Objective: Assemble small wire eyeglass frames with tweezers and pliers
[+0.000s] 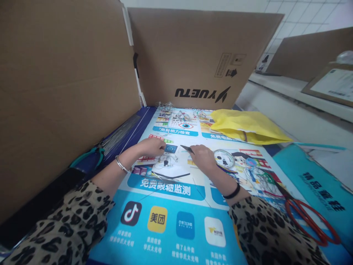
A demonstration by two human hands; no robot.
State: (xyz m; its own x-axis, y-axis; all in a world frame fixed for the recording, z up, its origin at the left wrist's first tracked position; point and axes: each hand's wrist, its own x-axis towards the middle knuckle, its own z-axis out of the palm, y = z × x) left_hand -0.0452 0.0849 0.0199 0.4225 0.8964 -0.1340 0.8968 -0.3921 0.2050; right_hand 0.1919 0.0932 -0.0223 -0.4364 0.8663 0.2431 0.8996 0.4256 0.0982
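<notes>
1. Taking the gap between the hands as the dial's centre, the right hand (pixel 203 158) is resting over the printed sheet (pixel 107 239) at three o'clock, pinching a dark pointed tool (pixel 187 148).
2. That tool is pointing toward ten o'clock, its tip reaching into the gap.
3. The left hand (pixel 153 147) is hovering at nine o'clock, its fingertips gathering near the tool tip; I cannot tell whether they are pinching anything.
4. Beyond the right hand, a wire spool (pixel 224 159) is lying at three o'clock.
5. Red-handled scissors (pixel 292 205) are lying at four o'clock, a yellow bag (pixel 248 127) at two.
6. Teal-handled pliers (pixel 101 154) are lying at nine.
7. A cardboard panel (pixel 193 51) is standing at twelve.
</notes>
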